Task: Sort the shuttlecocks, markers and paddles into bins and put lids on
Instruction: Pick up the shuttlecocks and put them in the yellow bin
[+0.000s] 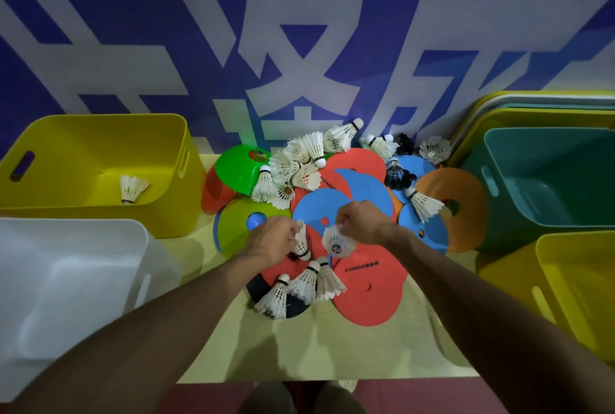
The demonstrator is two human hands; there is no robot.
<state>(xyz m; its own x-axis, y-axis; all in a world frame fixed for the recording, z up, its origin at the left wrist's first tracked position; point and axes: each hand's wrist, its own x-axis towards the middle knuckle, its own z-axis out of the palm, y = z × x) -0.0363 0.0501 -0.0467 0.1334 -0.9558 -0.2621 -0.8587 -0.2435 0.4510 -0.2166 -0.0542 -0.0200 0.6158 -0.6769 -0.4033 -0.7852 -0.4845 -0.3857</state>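
Note:
A heap of white feather shuttlecocks (299,160), flat and domed disc markers (366,294) in red, blue, green and orange covers the middle of the pale yellow table. My left hand (271,240) grips a white shuttlecock (302,245) over a red disc. My right hand (359,222) pinches another shuttlecock (336,243) by its feathers, cork end towards me. Three shuttlecocks (306,284) lie just in front of my hands. One shuttlecock (132,189) lies inside the yellow bin (100,127) at the back left.
A white bin (66,280) stands at the near left. A teal bin (545,180) stands at the right, with a second yellow bin (579,287) in front of it. Stacked lids (532,104) lean behind the teal bin. A blue and white wall stands behind the table.

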